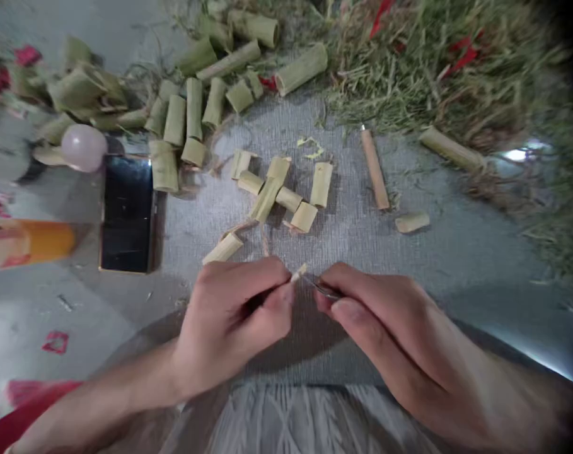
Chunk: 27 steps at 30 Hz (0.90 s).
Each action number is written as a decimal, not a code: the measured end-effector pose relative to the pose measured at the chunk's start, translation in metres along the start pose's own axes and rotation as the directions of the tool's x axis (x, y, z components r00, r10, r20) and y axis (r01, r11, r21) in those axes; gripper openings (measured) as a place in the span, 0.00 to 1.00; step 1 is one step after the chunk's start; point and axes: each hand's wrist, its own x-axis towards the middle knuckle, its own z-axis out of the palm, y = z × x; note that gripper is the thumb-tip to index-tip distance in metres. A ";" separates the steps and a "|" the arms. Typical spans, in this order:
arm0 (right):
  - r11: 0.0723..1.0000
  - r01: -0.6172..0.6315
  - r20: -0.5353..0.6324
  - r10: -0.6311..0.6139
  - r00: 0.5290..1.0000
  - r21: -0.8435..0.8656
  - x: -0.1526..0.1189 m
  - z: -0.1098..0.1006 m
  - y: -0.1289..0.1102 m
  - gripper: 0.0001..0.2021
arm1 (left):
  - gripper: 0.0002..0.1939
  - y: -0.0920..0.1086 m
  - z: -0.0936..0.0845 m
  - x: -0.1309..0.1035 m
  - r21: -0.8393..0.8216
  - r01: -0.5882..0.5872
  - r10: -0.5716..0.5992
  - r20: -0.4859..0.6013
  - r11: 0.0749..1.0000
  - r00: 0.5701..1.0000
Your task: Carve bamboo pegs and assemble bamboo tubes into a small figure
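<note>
Cream-coloured stalk (299,272) is poking out of the left hand (239,315), whose thumb and fingers are clamping around it; the right hand (385,334) is gripping a thin metal tool (326,292), its tip pointing left towards the stalk's end. Whether tip and stalk are touching, I cannot tell. A slipping tip could be nicking the nearby left fingertips, and heavy pressure could be splitting so slim a piece. Trailing cord (265,243) could be catching on the left knuckles, pulling things askew.

Farther out, seven cut segments (266,200) are lying grouped in the centre; one more segment (223,248) is resting nearer, to the left. On the right are lying one wooden stick (375,170) and one short segment (412,222). On the left, one phone (127,214) and one pale ball (84,148) are sitting. Far green segments (175,120) are overlapping too much for counting.
</note>
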 end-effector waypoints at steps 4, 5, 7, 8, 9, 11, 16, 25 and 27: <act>0.958 -0.146 0.135 0.115 0.984 0.248 0.002 -0.010 -0.005 0.16 | 0.20 0.001 -0.001 0.005 0.070 -0.019 0.017 0.032 0.997 0.999; 0.904 -0.210 0.228 0.130 0.965 0.373 0.002 -0.013 -0.003 0.18 | 0.20 0.001 -0.002 0.006 0.078 -0.014 0.011 0.038 0.997 0.999; 0.748 -0.318 0.385 0.091 0.919 0.583 0.000 -0.019 0.001 0.22 | 0.19 0.002 -0.002 0.008 0.065 0.007 -0.009 0.037 0.998 0.999; 0.694 -0.325 0.398 0.060 0.915 0.643 -0.001 -0.020 0.003 0.24 | 0.18 0.002 -0.002 0.009 0.044 0.022 -0.024 0.034 0.999 0.999; 0.695 -0.275 0.331 0.056 0.942 0.664 -0.002 -0.021 0.005 0.23 | 0.18 0.001 -0.003 0.010 0.013 0.040 -0.040 0.038 0.999 0.998; 0.795 -0.108 0.086 0.070 0.994 0.596 -0.002 -0.020 0.005 0.15 | 0.18 0.000 -0.002 0.012 -0.082 0.083 -0.075 0.093 0.993 0.993; 0.965 0.016 -0.162 0.028 0.986 0.261 0.004 -0.007 0.002 0.01 | 0.22 -0.004 -0.001 0.014 -0.329 0.213 -0.083 0.367 0.920 0.926; 0.918 -0.051 -0.095 0.095 0.991 0.392 0.013 0.003 0.003 0.05 | 0.15 -0.006 0.007 0.005 -0.167 0.016 -0.005 0.065 0.986 0.998; 0.901 -0.051 -0.091 0.099 0.991 0.430 0.014 0.004 0.002 0.05 | 0.11 -0.006 0.012 0.002 -0.254 0.021 -0.015 0.024 0.967 1.000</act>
